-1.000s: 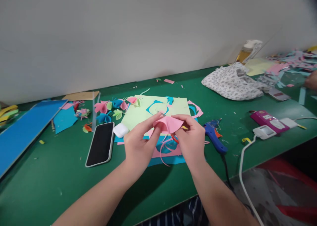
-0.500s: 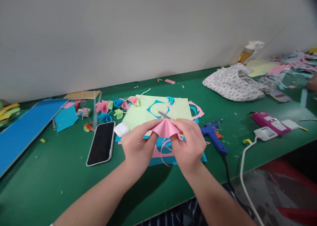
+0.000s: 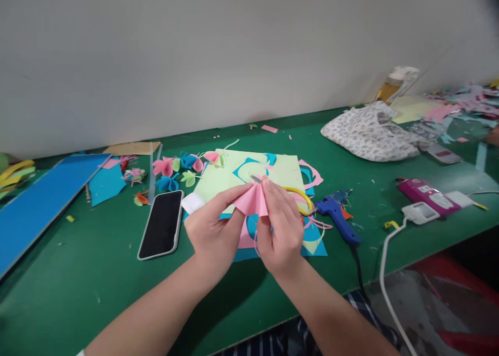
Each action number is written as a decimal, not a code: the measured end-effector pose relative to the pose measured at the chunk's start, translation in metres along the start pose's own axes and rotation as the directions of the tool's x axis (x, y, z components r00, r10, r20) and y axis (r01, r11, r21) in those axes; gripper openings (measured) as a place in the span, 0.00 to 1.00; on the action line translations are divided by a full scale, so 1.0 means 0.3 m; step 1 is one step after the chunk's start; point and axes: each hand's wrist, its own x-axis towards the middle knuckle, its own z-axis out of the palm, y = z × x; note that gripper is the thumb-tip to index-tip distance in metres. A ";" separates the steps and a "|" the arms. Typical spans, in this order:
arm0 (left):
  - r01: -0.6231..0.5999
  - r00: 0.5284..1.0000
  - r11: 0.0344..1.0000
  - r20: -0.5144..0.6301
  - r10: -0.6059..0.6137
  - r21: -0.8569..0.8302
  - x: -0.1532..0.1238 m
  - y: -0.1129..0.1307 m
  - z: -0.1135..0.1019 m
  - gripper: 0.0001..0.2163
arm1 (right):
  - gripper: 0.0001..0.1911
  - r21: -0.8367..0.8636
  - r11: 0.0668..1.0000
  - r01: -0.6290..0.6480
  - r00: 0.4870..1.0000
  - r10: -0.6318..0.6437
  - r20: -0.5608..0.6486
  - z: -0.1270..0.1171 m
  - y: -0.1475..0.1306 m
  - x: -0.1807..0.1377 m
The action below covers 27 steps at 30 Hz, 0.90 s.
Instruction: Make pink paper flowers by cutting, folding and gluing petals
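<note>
The pink paper piece (image 3: 251,200) is a small fan-shaped fold, matte and pale pink, with creases running from its wide lower edge up to a narrow top; it is held just above the green surface (image 3: 78,273), over its middle and nearer the front edge than the back wall. The left hand (image 3: 212,234) pinches the fold's left edge between thumb and forefinger, the other fingers curled beneath. The right hand (image 3: 280,231) closes on the fold's right side and top, its fingers (image 3: 273,200) bent over the paper; a thin metal tip (image 3: 255,179) shows just above the fold, and I cannot tell whether this hand grips it. Under the hands lie a light green sheet (image 3: 230,179) and blue and pink offcuts (image 3: 312,241). A black phone (image 3: 161,223) lies face up just left of the left hand, paper flowers (image 3: 175,169) beyond it toward the back edge. A blue glue gun (image 3: 337,218) lies right of the right hand.
</note>
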 end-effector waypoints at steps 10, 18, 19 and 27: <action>0.155 0.984 0.985 0.098 -0.147 -0.077 0.037 0.012 0.005 0.11 | 0.19 0.058 0.987 -0.150 0.983 0.155 -0.103 -0.036 0.006 0.036; 0.119 0.992 0.963 0.069 -0.105 -0.244 0.061 0.011 -0.006 0.14 | 0.16 0.375 0.610 -0.698 0.680 0.729 0.081 -0.053 0.060 0.056; 0.061 0.997 0.974 0.050 -0.052 -0.218 0.061 0.010 -0.006 0.13 | 0.16 0.381 0.597 -0.706 0.669 0.739 0.081 -0.053 0.063 0.057; -0.320 0.946 0.946 0.080 0.316 0.050 0.054 -0.013 0.006 0.09 | 0.08 0.285 0.702 -0.652 0.737 0.675 0.024 -0.056 0.057 0.074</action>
